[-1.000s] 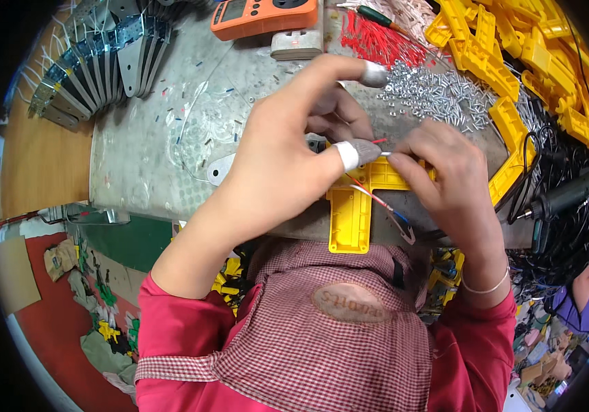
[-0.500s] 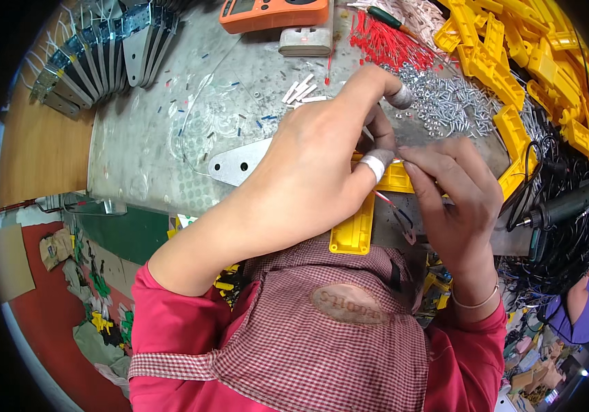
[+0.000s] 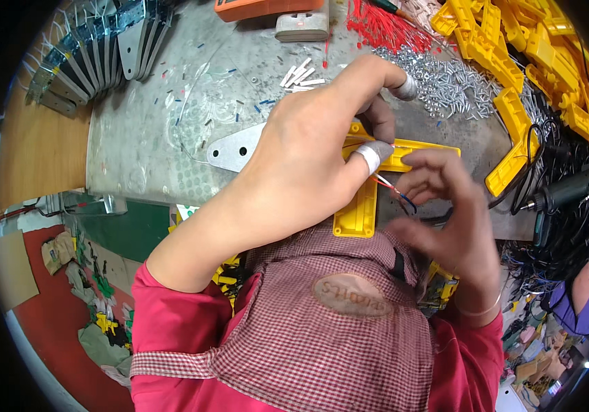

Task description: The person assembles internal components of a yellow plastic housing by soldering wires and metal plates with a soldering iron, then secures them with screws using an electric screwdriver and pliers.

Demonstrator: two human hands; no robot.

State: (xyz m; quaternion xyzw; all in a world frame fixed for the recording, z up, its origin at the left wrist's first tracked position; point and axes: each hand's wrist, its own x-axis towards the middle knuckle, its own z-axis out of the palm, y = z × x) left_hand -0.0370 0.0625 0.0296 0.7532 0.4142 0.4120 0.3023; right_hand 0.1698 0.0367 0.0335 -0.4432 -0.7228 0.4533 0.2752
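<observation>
My left hand, its thumb and index finger wrapped in white tape, reaches over a yellow plastic housing at the table's front edge. Its thumb is pressed toward a fingertip on thin wires, red and white, that come out by the housing; the exact grip is partly hidden. To the right, my right hand is blurred, with fingers apart and the dark wire ends beside them. A grey metal plate with holes lies partly under my left hand.
Loose screws, red leads and yellow housings are heaped at the far right. A power screwdriver lies by black cables. White sleeves, a white socket block and stacked metal plates sit farther back.
My right hand has let go near the left thumb and moved down, its fingers spreading. More of the yellow housing shows. My left hand stays nearly in place.
</observation>
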